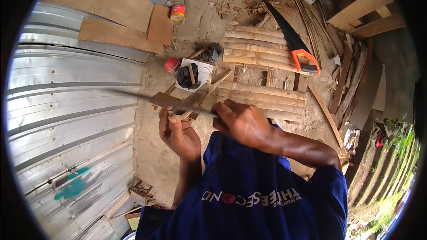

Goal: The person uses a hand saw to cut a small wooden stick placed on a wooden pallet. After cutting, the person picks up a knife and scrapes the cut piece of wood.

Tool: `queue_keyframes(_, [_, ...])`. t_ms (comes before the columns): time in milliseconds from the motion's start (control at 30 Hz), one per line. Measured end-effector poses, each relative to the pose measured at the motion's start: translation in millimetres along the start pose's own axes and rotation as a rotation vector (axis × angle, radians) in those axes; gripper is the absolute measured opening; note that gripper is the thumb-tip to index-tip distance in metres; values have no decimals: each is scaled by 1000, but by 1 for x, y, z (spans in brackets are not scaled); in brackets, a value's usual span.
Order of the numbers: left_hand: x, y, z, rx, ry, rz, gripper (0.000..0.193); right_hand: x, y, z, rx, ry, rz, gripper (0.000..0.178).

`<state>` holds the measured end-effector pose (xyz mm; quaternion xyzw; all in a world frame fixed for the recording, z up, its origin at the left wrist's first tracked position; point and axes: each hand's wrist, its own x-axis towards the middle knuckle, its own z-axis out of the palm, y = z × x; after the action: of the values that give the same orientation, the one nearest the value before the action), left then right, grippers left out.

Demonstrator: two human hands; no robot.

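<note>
- Both hands were at work in the middle of the scene: the right hand (244,122) was closed in a fist at the near end of a long, thin blade (195,110), and the left hand (180,138) was partly curled, its thumb and fingers pinching the pale end of a piece of wood (183,116).
- Blurred toward its tip, the blade pointed left and crossed over the wood just beyond the left fingertips; whether the two touched could not be told.
- A corrugated metal wall (66,106) filled the left side, with a teal paint patch (73,184) on its near part.
- Bare ground (153,160) spread between the wall and the person's blue shirt (271,186).
- Plywood sheets (106,0) leaned at the far left.
- A slatted bamboo platform (267,95) stood beyond the right hand, in two sections with a gap between them.
- On its far right part rested a handsaw (291,33), dark-bladed, with an orange handle at the near end.
- A white square piece (204,70) sat left of the platform, carrying a black bundle (183,79).
- Just left of that was a red container (172,65).
- Farther off, near the plywood, stood a red-and-yellow can (177,14).
</note>
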<state>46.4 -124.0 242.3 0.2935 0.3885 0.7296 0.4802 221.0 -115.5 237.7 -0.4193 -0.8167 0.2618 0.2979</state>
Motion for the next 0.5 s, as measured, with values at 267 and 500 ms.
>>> queue_keyframes(267, [1, 1, -5, -10, -30, 21, 27, -6, 17, 6, -110, 48, -43, 36])
queue_keyframes(500, [-2, -1, -3, 1, 23, 8, 25, -7, 34, 13, -134, 106, -82, 28])
